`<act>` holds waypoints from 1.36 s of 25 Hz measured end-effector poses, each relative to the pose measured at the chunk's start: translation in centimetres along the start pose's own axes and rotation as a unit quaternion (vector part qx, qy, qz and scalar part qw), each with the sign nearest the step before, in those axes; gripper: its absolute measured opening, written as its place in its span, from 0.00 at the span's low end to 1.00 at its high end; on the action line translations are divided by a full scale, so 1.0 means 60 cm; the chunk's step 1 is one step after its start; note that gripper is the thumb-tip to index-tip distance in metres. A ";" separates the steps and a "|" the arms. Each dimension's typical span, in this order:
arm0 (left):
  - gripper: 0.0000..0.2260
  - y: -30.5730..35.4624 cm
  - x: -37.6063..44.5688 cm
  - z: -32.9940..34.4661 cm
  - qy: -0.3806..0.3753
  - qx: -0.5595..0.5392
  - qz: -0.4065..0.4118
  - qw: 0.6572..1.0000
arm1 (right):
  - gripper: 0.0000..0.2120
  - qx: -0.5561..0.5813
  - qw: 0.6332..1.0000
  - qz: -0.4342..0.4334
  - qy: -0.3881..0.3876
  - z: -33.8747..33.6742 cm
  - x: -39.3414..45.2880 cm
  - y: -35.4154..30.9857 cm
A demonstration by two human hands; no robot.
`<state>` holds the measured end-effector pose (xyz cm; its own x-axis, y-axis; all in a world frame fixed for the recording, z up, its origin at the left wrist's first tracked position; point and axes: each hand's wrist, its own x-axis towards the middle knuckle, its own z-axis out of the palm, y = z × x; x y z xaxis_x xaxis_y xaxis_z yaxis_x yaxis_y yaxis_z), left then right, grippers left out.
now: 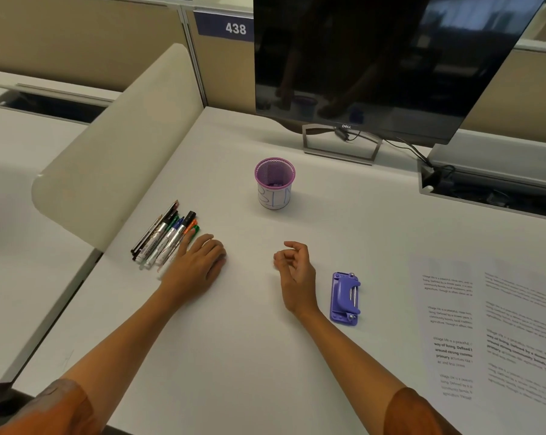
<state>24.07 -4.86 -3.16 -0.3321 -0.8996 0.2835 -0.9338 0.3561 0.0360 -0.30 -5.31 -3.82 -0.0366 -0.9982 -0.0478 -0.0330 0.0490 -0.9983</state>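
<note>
Over on the left side of the desk (249, 346), the row of markers and pens (168, 238) lies side by side, caps pointing away toward the divider. My read is that they're headed for the purple mesh cup (275, 183), which stands upright mid-desk, well apart from them. If so, nothing's really done yet: every pen is flat on the desk and I can't see one in the cup (something purplish sits at its bottom, too dim to tell what).

The left hand (196, 266) lies palm down with fingers stretched out, fingertips on the nearest markers, not wrapped around any of them. So picking up, carrying and dropping in are all left to do. The right hand (295, 268) rests on its edge, fingers loosely curled, holding nothing.

Just right of that wrist sits a purple hole punch (345, 298), then printed sheets (501, 324), with a dark monitor (375, 58) at the back.
</note>
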 end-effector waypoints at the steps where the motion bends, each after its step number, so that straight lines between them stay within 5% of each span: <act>1: 0.08 -0.007 -0.002 0.001 -0.005 -0.001 0.002 1.000 | 0.12 -0.002 1.000 -0.002 -0.001 0.001 -0.001 0.000; 8: 0.09 -0.021 -0.010 0.004 0.020 -0.021 0.005 1.000 | 0.13 -0.022 1.000 -0.013 -0.012 0.001 -0.004 -0.004; 25: 0.19 0.000 -0.019 -0.004 -0.010 0.040 -0.136 0.990 | 0.11 -0.042 0.999 -0.008 -0.022 -0.004 -0.015 -0.009; 34: 0.20 0.012 -0.020 -0.006 -0.023 0.042 -0.119 0.992 | 0.10 -0.039 0.998 0.028 -0.031 -0.018 -0.037 -0.020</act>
<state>23.84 -3.44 -3.13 -0.1041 -0.9669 0.2328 -0.9937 0.1107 0.0157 -1.28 -3.11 -2.50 0.0213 -0.9939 -0.1084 -0.1095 0.1054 -0.9884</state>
